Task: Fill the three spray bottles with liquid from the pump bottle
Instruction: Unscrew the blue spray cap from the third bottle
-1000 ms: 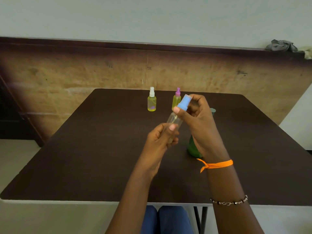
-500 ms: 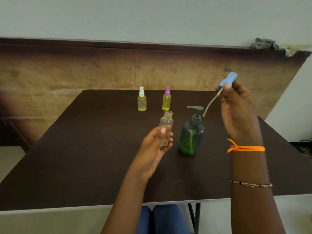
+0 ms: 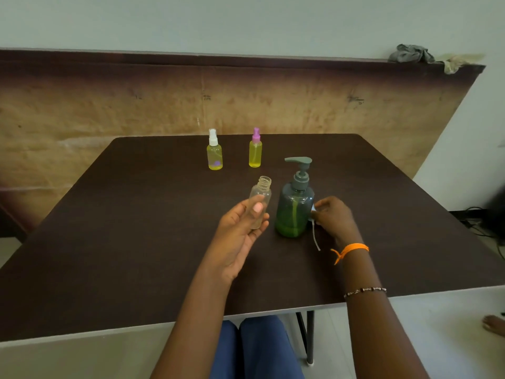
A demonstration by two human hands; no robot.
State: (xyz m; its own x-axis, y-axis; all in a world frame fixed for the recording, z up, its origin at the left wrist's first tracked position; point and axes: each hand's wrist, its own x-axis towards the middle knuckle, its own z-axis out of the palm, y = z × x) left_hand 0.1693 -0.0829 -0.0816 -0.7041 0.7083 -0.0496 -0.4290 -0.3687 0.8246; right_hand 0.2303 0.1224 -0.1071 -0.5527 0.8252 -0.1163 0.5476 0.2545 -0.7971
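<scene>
left hand: gripping clear uncapped spray bottle, empty, tilted | right hand: pinching spray cap, tube dangling, beside green pump bottle

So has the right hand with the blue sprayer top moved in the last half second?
Yes. The right hand has come down from above the pump bottle to the table beside its base, right of it, with the sprayer top mostly hidden.

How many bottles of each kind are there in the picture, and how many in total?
Spray bottles filled with yellow liquid: 2 (white top, pink top)
Empty uncapped spray bottle, held by left hand: 1
Green pump bottle: 1
Total: 4
</scene>
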